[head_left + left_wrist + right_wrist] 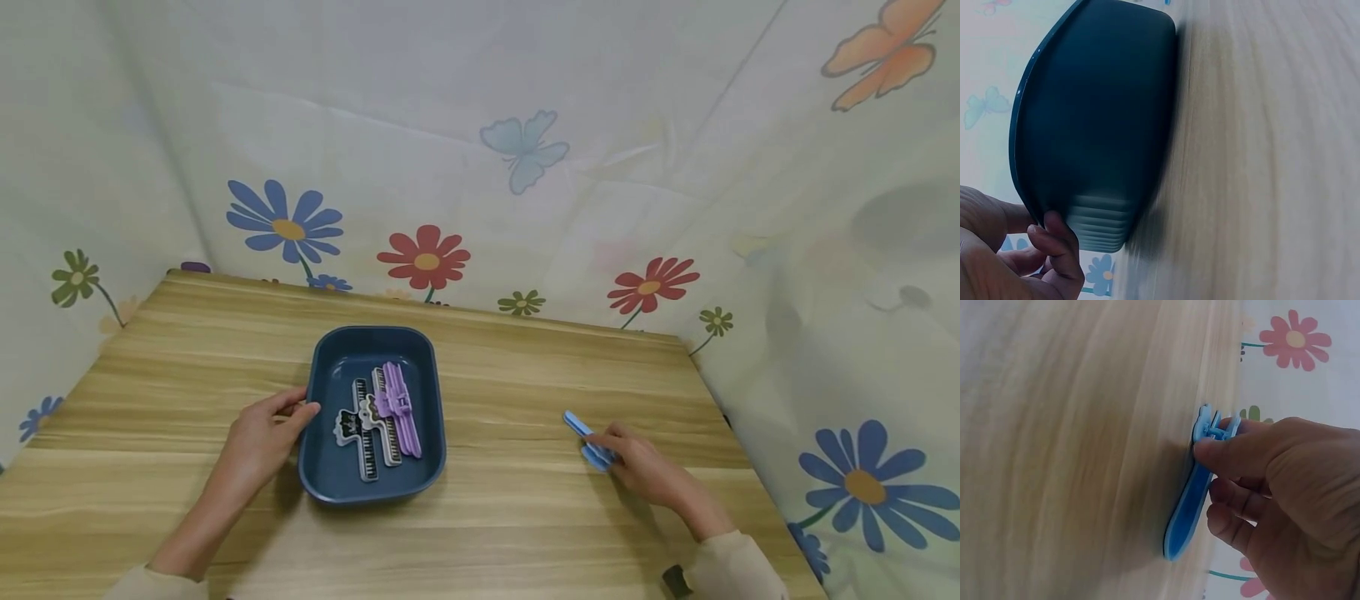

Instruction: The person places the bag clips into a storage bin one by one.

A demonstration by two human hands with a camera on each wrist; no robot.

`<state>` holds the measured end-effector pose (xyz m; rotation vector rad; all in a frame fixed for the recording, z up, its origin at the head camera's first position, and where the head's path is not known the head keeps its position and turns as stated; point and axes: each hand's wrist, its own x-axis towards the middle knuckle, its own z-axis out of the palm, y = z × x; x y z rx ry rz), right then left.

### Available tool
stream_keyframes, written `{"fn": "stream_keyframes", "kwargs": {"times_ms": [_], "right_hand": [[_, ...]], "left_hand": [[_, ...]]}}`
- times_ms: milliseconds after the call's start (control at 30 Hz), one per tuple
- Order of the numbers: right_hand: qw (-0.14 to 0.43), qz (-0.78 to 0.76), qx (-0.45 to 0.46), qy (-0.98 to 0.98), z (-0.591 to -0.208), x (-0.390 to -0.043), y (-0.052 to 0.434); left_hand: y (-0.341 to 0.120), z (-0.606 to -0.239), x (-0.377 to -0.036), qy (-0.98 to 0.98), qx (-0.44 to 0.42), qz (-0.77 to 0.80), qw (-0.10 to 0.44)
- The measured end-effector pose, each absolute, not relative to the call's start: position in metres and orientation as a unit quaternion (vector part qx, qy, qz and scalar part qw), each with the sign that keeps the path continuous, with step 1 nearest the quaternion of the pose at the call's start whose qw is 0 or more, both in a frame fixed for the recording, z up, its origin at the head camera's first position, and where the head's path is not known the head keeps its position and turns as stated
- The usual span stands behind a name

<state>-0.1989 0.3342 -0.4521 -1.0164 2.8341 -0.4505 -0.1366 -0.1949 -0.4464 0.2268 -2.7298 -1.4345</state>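
Note:
My left hand (258, 435) pinches the left rim of a dark blue rectangular tray (330, 477), thumb over the edge and fingers outside, as the left wrist view also shows. Inside the tray lie a purple clip (402, 410) and two black-and-white clips (366, 454) patterned with piano keys, side by side. Off to the right, my right hand (651, 472) grips a light blue clip (576, 423) between thumb and fingers. The right wrist view shows this blue clip (1188, 509) close over the wood, its long flat jaw pointing away from the fingers.
The wood-grain table (510, 517) reaches back to a pale curtain (390, 100) printed with flowers and butterflies, which also hangs along both sides. A small purple object (196, 267) sits at the table's far left corner. Bare wood lies between the tray and the right hand.

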Motion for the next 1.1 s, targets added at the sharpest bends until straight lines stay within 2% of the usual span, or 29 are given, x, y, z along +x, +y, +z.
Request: {"fn": "stream_keyframes", "kwargs": {"times_ms": [367, 733, 867, 1100], "right_hand": [[0.101, -0.236, -0.286, 0.923, -0.458, -0.210, 0.331], [0.036, -0.341, -0.291, 0.893, -0.469, -0.208, 0.334], [0.034, -0.379, -0.260, 0.888, -0.470, -0.206, 0.336], [0.066, -0.464, -0.173, 0.867, -0.467, -0.200, 0.341]], "left_hand": [[-0.195, -0.446, -0.136, -0.883, 0.073, -0.462, 0.028], [-0.195, -0.447, -0.137, -0.884, 0.077, -0.460, 0.028], [-0.195, -0.447, -0.137, -0.885, 0.081, -0.459, 0.026], [-0.195, -0.447, -0.137, -0.883, 0.079, -0.461, 0.027]]}}
